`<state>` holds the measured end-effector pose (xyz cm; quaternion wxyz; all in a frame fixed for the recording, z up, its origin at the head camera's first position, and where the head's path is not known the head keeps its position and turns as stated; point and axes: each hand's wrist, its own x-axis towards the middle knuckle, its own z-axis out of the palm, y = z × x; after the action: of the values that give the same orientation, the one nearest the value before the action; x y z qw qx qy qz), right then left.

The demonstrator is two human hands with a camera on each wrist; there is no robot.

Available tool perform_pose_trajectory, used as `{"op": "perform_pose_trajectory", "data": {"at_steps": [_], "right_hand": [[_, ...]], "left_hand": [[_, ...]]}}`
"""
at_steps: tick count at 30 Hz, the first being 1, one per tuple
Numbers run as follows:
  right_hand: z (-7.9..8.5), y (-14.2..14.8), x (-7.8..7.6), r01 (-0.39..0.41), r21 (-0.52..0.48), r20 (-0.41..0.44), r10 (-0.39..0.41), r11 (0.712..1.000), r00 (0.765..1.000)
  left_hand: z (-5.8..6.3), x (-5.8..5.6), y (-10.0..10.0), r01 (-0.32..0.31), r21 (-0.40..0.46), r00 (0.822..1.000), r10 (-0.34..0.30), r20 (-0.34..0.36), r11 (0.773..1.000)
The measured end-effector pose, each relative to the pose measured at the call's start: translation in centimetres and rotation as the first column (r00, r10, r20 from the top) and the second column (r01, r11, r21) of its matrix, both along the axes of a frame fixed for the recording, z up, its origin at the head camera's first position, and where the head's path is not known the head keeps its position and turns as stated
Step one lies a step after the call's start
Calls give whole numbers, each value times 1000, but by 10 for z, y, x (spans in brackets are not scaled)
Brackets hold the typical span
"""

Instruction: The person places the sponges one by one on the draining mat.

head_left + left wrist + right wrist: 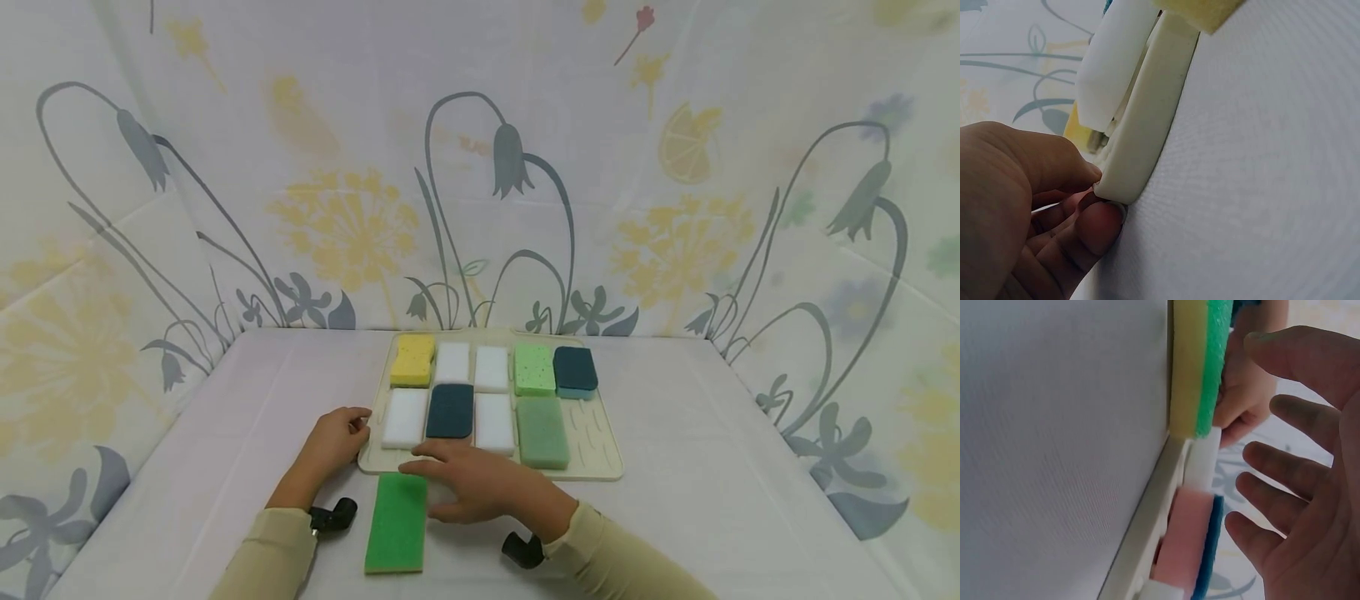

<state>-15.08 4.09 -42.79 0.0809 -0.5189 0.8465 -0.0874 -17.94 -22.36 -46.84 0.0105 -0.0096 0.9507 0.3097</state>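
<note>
A cream tray [592,437] lies on the table with sponges in two rows. My left hand [330,446] is at its front left corner; in the left wrist view, the thumb and a finger pinch the tray's edge [1147,125]. Right hand [483,483] hovers with fingers spread and holds nothing, just in front of the tray. Beside it, on the table, lies a green sponge [396,529] with a yellow underlayer [1188,375]. Nearest its fingertips in the tray is a pink sponge [1184,531] with a dark blue top [451,408].
The tray also holds several white sponges [405,419], a yellow sponge [412,360], a light green speckled sponge [534,369], a dull green sponge [542,433] and a blue sponge with a dark top [575,369]. A patterned cloth [480,167] hangs behind the table.
</note>
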Motion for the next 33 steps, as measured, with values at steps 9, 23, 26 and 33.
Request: {"op": "perform_pose_trajectory", "data": {"at_steps": [9, 23, 26, 33], "right_hand": [[-11, -16, 6, -23, 38, 71, 20, 999, 997], [-12, -31, 15, -33, 115, 63, 26, 993, 998], [-10, -33, 18, -31, 129, 70, 22, 991, 997], [-11, -36, 22, -19, 104, 62, 13, 994, 998]], "left_hand": [[-1, -1, -1, 1, -13, 1000, -1, 0, 1000], [-1, 0, -1, 4, -24, 1000, -4, -1, 1000], [-1, -1, -1, 3, -28, 1000, -3, -5, 1000], [-2, -2, -2, 7, -20, 1000, -7, -9, 1000]]}}
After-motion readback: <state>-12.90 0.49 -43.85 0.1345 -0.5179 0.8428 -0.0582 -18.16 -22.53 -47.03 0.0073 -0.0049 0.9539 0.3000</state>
